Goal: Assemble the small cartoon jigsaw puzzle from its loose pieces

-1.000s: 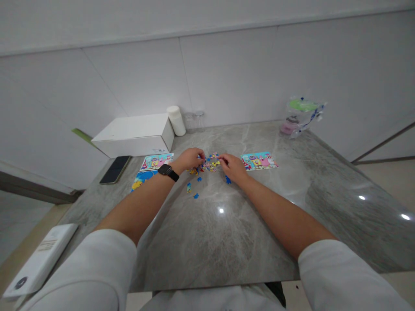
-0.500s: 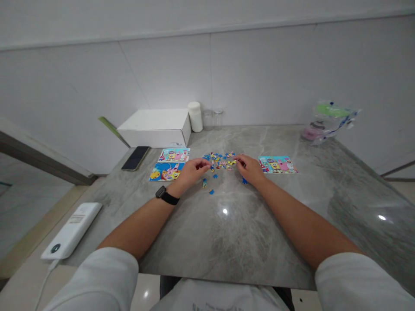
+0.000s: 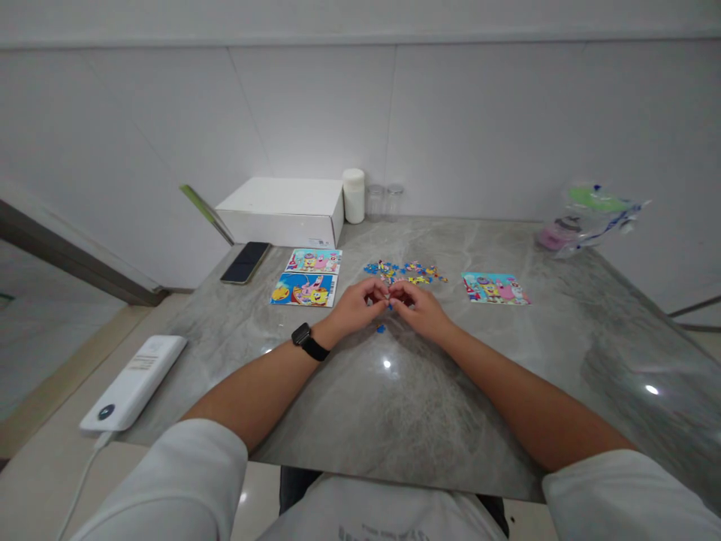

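My left hand (image 3: 360, 306), with a black watch on its wrist, and my right hand (image 3: 421, 306) meet in front of the jigsaw pile. Both are closed, fingertips pinched together. A bit of a blue jigsaw piece (image 3: 390, 306) shows between them; the fingers hide most of it. Right behind the hands, loose jigsaw pieces (image 3: 414, 272) in blue, yellow and pink lie spread out. One blue piece (image 3: 381, 328) rests on the table just below the fingertips. Cartoon picture cards lie on both sides: a blue card (image 3: 304, 290) and a light one (image 3: 314, 261) left, another card (image 3: 496, 288) right.
On the grey stone-patterned table (image 3: 383, 421) stand a white box (image 3: 282, 203), a white bottle (image 3: 354, 197) and two clear glasses (image 3: 385, 203) by the wall. A phone (image 3: 246, 262) and a cabled white power bank (image 3: 135, 383) are left. A plastic bag (image 3: 589, 218) sits far right.
My hands were apart on either side of the pieces; they have come together at the pile's near edge, with a blue piece between the fingertips. The view has shifted slightly.
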{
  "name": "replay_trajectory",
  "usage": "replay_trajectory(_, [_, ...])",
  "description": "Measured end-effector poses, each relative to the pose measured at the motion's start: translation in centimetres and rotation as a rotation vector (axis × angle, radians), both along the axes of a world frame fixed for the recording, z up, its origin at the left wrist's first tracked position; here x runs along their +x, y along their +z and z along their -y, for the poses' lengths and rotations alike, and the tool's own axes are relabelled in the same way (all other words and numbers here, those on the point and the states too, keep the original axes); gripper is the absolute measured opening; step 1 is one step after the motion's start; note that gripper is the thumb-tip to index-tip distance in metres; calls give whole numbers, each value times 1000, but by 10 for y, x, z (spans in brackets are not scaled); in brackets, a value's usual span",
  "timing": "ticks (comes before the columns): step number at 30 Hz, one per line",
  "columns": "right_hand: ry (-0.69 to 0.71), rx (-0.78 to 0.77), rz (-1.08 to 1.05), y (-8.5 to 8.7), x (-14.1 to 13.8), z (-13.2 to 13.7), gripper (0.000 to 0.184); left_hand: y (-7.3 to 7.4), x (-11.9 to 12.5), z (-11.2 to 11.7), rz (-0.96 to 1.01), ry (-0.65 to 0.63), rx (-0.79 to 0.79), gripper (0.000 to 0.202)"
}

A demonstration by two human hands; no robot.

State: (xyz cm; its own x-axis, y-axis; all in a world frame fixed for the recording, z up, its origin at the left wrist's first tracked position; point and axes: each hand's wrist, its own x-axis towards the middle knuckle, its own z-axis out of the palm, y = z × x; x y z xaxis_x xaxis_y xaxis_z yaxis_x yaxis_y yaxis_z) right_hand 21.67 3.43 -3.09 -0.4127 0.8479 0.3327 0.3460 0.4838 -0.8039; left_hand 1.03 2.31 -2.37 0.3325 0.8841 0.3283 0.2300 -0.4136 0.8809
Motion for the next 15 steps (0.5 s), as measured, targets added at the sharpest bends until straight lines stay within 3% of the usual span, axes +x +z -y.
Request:
replay_trajectory(8, [-19, -139, -113, -10, 12, -8, 27, -1, 0, -3, -56, 75, 53, 14])
replay_trajectory(15, [-50, -194, -196, -14, 9, -10, 28, 7, -4, 4, -388, 18, 401, 24])
